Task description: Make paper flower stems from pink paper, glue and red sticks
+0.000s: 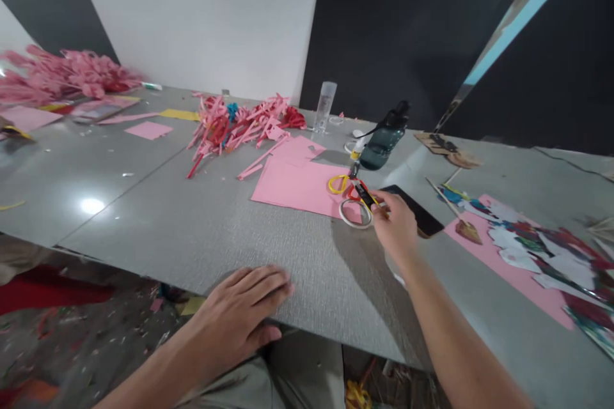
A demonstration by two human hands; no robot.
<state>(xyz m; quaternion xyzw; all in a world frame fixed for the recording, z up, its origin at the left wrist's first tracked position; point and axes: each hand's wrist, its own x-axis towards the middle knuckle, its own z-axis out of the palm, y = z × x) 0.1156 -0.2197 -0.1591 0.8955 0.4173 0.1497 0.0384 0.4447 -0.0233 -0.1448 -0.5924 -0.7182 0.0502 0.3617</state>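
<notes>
His right hand pinched the yellow-handled scissors on smooth pink paper; his left hand lay spread flat on the grey textured counter.

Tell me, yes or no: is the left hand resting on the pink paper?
No; the left hand lies flat on the grey table's near edge, apart from the pink paper.

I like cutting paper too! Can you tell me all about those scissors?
The scissors have yellow loop handles with red and dark parts near the blades. They lie flat on a pink paper sheet, beside a ring of tape. The right hand reaches them, fingertips at the blade end. Whether they are open is unclear.
</notes>
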